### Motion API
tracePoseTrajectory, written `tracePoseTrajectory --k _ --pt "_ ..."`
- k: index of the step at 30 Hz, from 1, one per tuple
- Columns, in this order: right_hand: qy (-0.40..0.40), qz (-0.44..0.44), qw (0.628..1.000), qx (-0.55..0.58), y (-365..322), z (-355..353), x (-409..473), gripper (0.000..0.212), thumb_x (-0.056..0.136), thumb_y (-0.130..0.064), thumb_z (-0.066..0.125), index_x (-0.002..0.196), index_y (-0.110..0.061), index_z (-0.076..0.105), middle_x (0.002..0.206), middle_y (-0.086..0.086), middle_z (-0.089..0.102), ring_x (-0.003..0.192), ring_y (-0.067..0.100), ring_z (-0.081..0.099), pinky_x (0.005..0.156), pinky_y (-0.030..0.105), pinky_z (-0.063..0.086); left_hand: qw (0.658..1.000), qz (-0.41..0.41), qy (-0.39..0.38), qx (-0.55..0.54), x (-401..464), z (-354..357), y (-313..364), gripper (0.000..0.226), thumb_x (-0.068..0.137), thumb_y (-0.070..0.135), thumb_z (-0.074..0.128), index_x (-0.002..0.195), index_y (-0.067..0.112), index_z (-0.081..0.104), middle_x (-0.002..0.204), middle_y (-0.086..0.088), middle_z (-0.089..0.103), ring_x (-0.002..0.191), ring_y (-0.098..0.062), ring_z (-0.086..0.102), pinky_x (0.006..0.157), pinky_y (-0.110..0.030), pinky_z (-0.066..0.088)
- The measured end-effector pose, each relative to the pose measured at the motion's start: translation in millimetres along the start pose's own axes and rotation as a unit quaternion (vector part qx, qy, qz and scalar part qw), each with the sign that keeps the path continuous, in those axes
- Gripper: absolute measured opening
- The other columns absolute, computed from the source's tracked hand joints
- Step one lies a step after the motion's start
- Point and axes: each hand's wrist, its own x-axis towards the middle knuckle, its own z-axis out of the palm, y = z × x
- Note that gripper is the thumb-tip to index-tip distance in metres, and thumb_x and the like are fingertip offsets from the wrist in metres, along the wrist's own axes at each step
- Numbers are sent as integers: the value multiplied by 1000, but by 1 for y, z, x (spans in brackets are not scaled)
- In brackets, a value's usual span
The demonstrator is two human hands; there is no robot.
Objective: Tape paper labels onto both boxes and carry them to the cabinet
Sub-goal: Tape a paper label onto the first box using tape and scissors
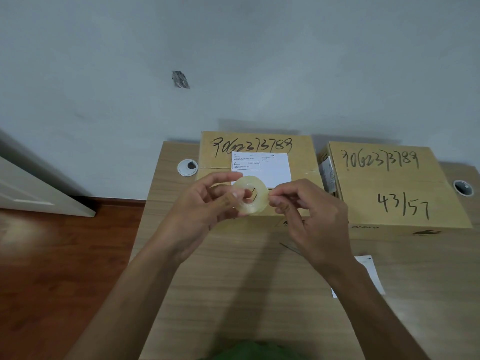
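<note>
A wooden desk [233, 294] with two cable grommets [187, 167] stands against a wall [233, 61].

You have open room on the light wooden desk [233, 294] near you. Two brown cardboard boxes [259, 152] [394, 185] block the far side; a thin gap runs between them.

Head view, forward and down; desk [233, 294] seemingly close
</note>
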Motion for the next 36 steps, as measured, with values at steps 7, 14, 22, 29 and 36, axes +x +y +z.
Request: tracePoseTrajectory --k 7,14,22,29,36 --pt "19 -7 999 -38 27 -10 -1 8 92 0 62 87 -4 67 78 0 68 67 12 67 61 11 48 979 65 -2 192 4 -13 0 32 72 18 73 104 16 69 89 -5 68 89 -18 66 77 -20 53" --pt "-42 155 959 234 32 -12 -2 5 94 2 58 92 2 62 75 11 69 67 28 70 61 35 60 870 192 -5 454 7 -15 11 27 75 22 77 100 27 68 93 17 67 88 -7 62 79 -11 45" --pt "-86 280 865 408 33 -21 -1 16 86 -11 70 95 2 69 96 25 69 90 38 69 78 42 58 828 247 -39 501 6 -7 12 25 76 19 75 100 19 70 96 10 64 93 -5 58 83 -12 41" --pt "-40 347 820 453 35 -17 2 16 77 -19 78 85 -6 75 82 16 71 75 25 69 69 32 57 809 265 -40 522 8 -7 7 25 77 17 74 101 19 70 99 7 64 98 -3 57 88 -12 40" --pt "-31 395 833 386 40 -18 3 49 64 -18 85 107 -5 65 83 17 70 74 24 68 67 31 56 801 277 -21 531 13 -12 2 26 79 20 71 105 25 67 100 4 61 100 3 51 86 -10 41"
